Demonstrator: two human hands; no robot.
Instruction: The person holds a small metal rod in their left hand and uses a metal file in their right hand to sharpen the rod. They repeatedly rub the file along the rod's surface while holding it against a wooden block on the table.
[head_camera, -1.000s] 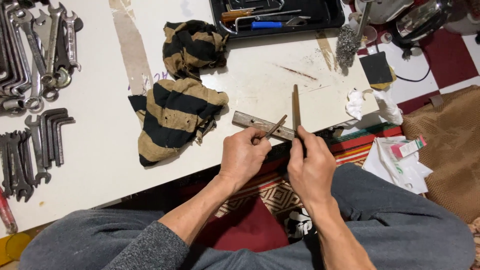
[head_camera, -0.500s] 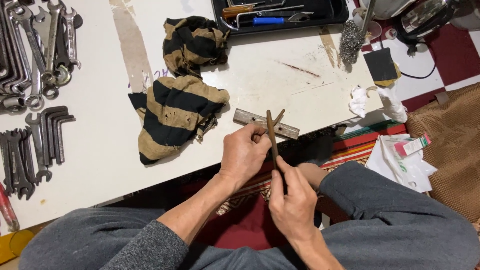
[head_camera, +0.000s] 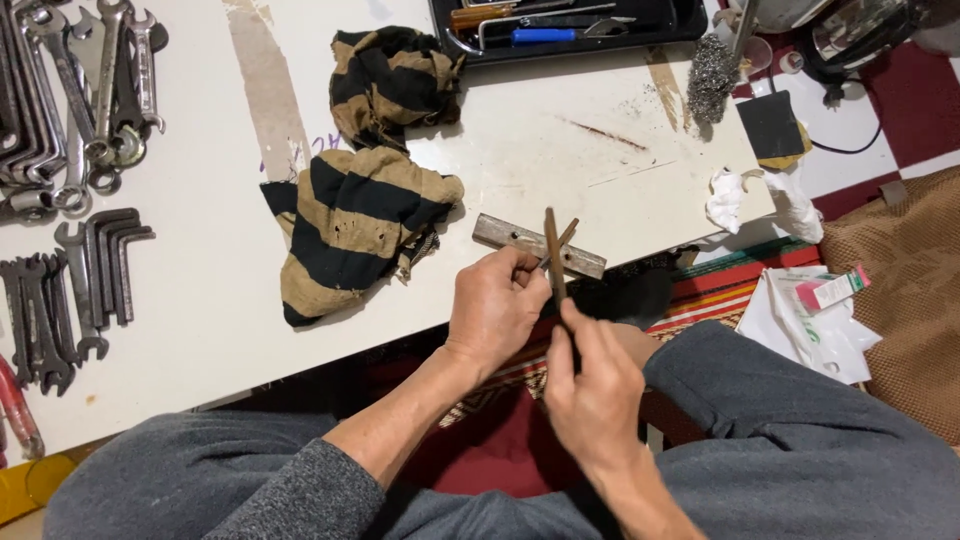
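My left hand (head_camera: 497, 308) pinches a thin rusty brown piece (head_camera: 565, 236) that slants up to the right, just off the table's front edge. My right hand (head_camera: 590, 385) grips the lower end of a long narrow brown metal strip (head_camera: 552, 250), like a file, standing nearly upright and crossing the thin piece. Both hands hover over my lap. Right behind them a flat grey metal bar (head_camera: 510, 236) lies on the white table (head_camera: 200, 300).
A black-and-tan striped rag (head_camera: 355, 215) lies left of the bar. Several wrenches (head_camera: 60, 90) and hex keys (head_camera: 105, 265) fill the table's left side. A black tool tray (head_camera: 570, 25), steel wool (head_camera: 712, 90), a dark sanding pad (head_camera: 772, 125) and crumpled tissue (head_camera: 727, 200) sit at right.
My right hand has moved left and toward me with the long strip, from beside the left hand to below it. The strip now crosses the thin piece.
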